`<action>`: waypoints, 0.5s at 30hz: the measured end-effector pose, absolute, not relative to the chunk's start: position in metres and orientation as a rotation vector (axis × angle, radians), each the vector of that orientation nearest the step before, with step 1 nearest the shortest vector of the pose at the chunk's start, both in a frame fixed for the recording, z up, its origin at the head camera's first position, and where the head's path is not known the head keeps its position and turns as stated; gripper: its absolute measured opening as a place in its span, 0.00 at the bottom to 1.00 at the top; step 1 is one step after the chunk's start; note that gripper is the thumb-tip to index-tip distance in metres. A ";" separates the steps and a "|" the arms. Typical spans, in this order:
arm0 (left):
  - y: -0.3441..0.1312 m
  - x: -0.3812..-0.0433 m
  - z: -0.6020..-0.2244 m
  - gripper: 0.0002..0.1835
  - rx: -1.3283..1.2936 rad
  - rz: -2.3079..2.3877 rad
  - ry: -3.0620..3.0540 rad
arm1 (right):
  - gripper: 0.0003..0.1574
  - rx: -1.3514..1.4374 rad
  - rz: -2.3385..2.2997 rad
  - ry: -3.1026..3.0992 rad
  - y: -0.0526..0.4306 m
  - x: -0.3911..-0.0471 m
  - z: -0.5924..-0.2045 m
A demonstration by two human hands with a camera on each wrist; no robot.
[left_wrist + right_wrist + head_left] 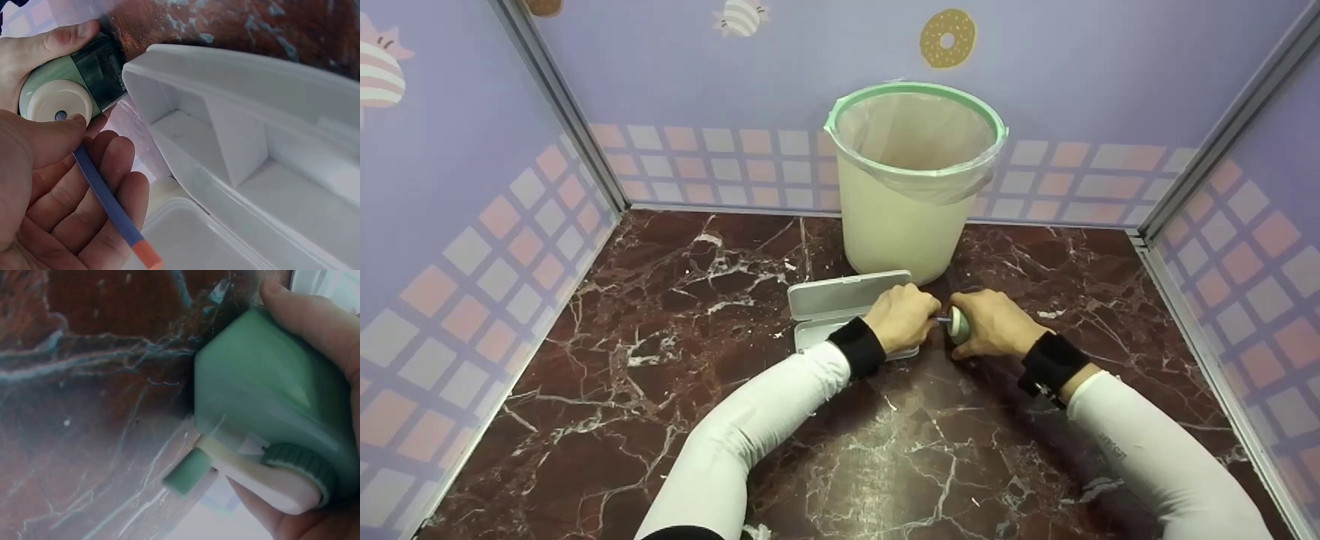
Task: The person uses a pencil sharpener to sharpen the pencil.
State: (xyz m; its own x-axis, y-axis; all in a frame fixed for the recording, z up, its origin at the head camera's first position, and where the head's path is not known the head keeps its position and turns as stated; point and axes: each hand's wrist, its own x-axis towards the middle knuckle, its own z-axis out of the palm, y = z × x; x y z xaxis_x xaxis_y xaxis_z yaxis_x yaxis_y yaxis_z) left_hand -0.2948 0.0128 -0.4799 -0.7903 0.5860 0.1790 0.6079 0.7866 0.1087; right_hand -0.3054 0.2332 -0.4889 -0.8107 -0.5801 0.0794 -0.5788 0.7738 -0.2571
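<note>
My right hand (999, 322) grips a green hand-crank pencil sharpener (253, 382), with fingers and thumb at its sides. In the right wrist view its cream crank arm (256, 475) ends in a green knob (188, 471). My left hand (901, 316) pinches a blue pencil (107, 194) with an orange end (146, 254). The pencil's other end sits in the round cream face (46, 101) of the sharpener, and that tip is hidden. Beside and partly behind the left hand lies an opened white pencil case (840, 296), its divided compartments showing in the left wrist view.
A cream waste bin (896, 229) with a green rim and clear plastic liner stands just beyond the pencil case, against the back wall. Patterned panels enclose the dark red marbled surface (645, 375) at the back and both sides. Small pale scraps dot the surface.
</note>
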 end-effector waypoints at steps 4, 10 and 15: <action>0.013 -0.293 -0.478 0.05 -0.961 -0.185 -2.843 | 0.36 -0.961 -0.421 2.968 0.234 -0.305 -0.489; 0.015 -0.294 -0.477 0.03 -1.028 -0.053 -2.815 | 0.37 -0.961 -0.409 2.976 0.232 -0.305 -0.490; 0.014 -0.296 -0.479 0.06 -1.106 0.080 -2.746 | 0.36 -0.949 -0.425 2.982 0.232 -0.305 -0.492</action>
